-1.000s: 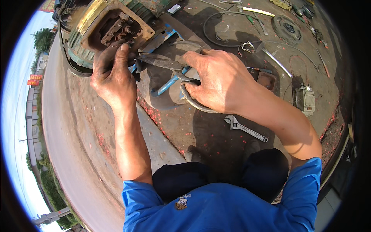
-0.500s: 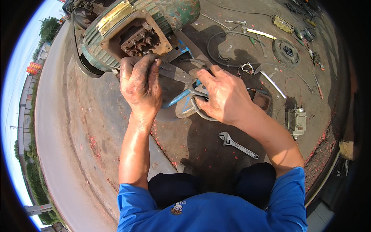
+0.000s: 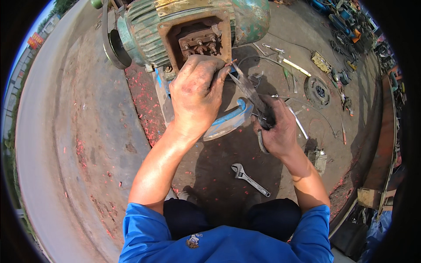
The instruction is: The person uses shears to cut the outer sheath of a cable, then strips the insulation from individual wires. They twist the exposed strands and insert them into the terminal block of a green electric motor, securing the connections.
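My left hand (image 3: 196,90) is raised just in front of the open terminal box (image 3: 164,39) of a green electric motor (image 3: 147,37). Its thumb and fingers pinch a small thin copper-coloured piece, perhaps a wire end; most of it is hidden. In my right hand (image 3: 280,129) are dark metal scissors (image 3: 249,90), their slightly parted blades pointing up and left with the tips close to my left fingertips. One handle loop hangs below the palm. Inside the box, rusty terminal studs (image 3: 199,42) show above my left knuckles.
An adjustable wrench (image 3: 251,179) lies on the ground before my feet. A blue curved part (image 3: 228,118) is below the motor. To the right lie a hammer (image 3: 297,67), a round metal part (image 3: 316,92), cables and a small grey device (image 3: 317,160). A belt (image 3: 109,44) runs at the motor's left.
The scissors have turned from lying crosswise between both hands to pointing up from my right hand. My right hand has moved right and down. The view has shifted, with the motor now further right.
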A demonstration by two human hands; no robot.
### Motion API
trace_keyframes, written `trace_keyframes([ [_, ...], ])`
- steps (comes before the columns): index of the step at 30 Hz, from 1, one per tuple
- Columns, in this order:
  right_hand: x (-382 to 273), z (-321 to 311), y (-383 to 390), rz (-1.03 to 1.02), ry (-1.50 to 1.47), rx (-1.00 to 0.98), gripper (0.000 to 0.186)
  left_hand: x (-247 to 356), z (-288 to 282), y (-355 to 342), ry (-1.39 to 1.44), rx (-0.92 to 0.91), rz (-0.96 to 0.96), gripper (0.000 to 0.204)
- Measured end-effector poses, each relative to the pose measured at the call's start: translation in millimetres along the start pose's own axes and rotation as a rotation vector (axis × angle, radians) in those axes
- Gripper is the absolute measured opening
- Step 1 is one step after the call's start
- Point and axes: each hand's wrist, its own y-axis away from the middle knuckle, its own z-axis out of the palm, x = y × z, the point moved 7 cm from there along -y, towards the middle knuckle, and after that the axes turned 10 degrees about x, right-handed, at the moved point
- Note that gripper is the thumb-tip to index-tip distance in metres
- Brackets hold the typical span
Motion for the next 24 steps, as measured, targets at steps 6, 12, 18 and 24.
trace_keyframes([
  [6, 3.9, 12.8, -9.0, 0.03, -0.099, 0.023, 0.043, 0.0, -1.2, -1.3, -0.008, -0.045, -0.015, 0.015],
  [12, 24.4, 30.8, 8.1, 0.341, -0.397, -0.121, 0.037, 2.6, 5.0, 2.0, -0.033, -0.038, 0.005, 0.014],
  [18, 3.7, 22.3, -5.6, 0.123, -0.142, 0.018, 0.042, -1.7, 3.5, 4.2, -0.066, -0.037, -0.028, 0.013],
  [24, 12.9, 23.3, 0.1, 0.125, -0.138, 0.021, 0.042, 0.7, 4.1, 5.8, -0.102, -0.204, -0.014, 0.023],
])
